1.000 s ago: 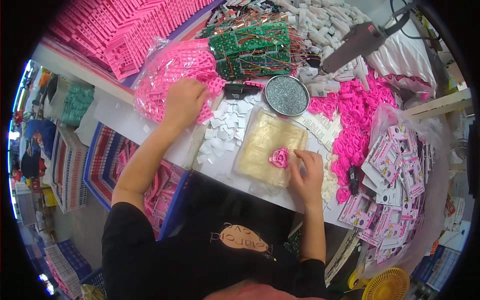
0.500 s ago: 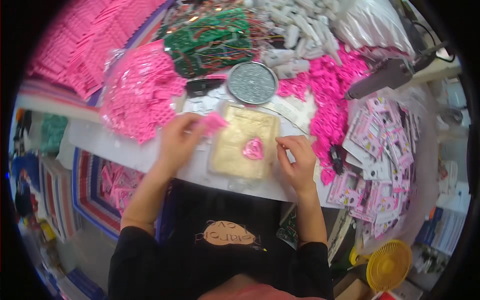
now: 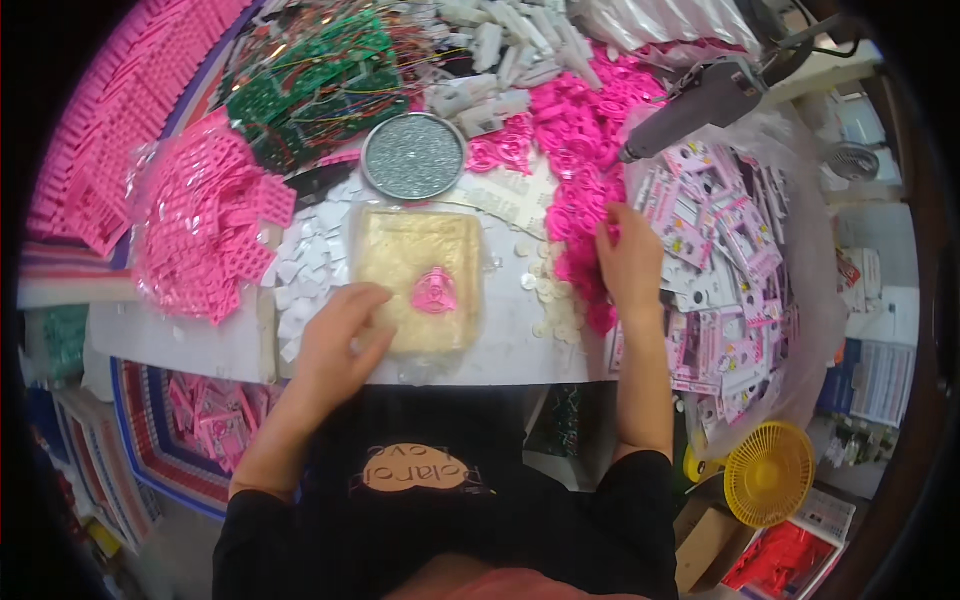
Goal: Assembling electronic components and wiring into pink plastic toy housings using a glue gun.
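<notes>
A tan pad [image 3: 375,262] in clear plastic wrap lies on the white table before me. On it rests a shiny pink rounded plastic part [image 3: 434,291]. My left hand [image 3: 340,335] is at the pad's lower left edge, thumb and fingers apart, with nothing seen in it. Over at the right, my right hand [image 3: 635,262] reaches to a heap of bright pink plastic parts [image 3: 580,165]. Its fingers are bent together against the heap's edge; what they hold, if anything, is hidden.
Beyond the pad stands a round tin [image 3: 414,157] of small metal pieces. A bag of pink panels [image 3: 200,225], white squares [image 3: 318,240] and green circuit boards [image 3: 315,90] lie left. A grey electric screwdriver [image 3: 695,105] juts over printed cards [image 3: 735,235]; pale discs [image 3: 553,300] lie near the heap.
The view has swung right. My left hand has let go of the pink piece it held and come down beside the pad. My right hand has moved from the pad to the pink heap.
</notes>
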Demonstrator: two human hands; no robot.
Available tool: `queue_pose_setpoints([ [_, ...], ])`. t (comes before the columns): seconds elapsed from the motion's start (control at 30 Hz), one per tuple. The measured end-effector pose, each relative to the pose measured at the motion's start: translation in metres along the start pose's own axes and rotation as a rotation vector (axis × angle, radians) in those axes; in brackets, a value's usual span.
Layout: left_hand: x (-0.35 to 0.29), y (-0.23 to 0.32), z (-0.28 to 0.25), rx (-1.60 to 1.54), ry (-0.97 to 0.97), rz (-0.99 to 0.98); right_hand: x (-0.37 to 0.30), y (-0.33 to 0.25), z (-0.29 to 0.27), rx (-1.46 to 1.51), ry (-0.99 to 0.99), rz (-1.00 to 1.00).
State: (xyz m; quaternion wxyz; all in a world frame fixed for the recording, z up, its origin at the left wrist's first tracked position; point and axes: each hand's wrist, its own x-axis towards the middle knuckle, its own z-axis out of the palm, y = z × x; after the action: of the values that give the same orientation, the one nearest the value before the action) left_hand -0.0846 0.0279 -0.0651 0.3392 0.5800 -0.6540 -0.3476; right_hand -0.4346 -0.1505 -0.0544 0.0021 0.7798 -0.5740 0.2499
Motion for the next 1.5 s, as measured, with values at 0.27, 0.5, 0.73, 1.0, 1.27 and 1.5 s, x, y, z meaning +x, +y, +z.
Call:
queue_pose_setpoints([
  [0.27,0.030,-0.004,0.032,0.529,-0.239,0.429,-0.018,-0.029,-0.007,0.236,-0.109,-0.005],
  [0.5,0.032,0.002,0.037,0.560,-0.297,0.373,0.015,0.066,-0.029,-0.397,0.151,0.139],
  [0.73,0.033,0.005,-0.035,0.263,0.038,0.402,0.032,0.108,-0.016,-0.232,0.082,0.301],
  [1.0,0.100,-0.118,-0.363,0.671,1.191,-0.382,-0.002,0.073,-0.051,-0.049,0.370,0.050],
  [1.27,0.062,-0.239,-0.396,0.420,0.933,-1.072,-0.074,0.063,-0.075,0.147,0.266,0.197],
  [1.5,0.052,-0.152,-0.355,0.868,1.391,-0.440,-0.083,0.015,-0.067,0.593,0.551,0.025],
])
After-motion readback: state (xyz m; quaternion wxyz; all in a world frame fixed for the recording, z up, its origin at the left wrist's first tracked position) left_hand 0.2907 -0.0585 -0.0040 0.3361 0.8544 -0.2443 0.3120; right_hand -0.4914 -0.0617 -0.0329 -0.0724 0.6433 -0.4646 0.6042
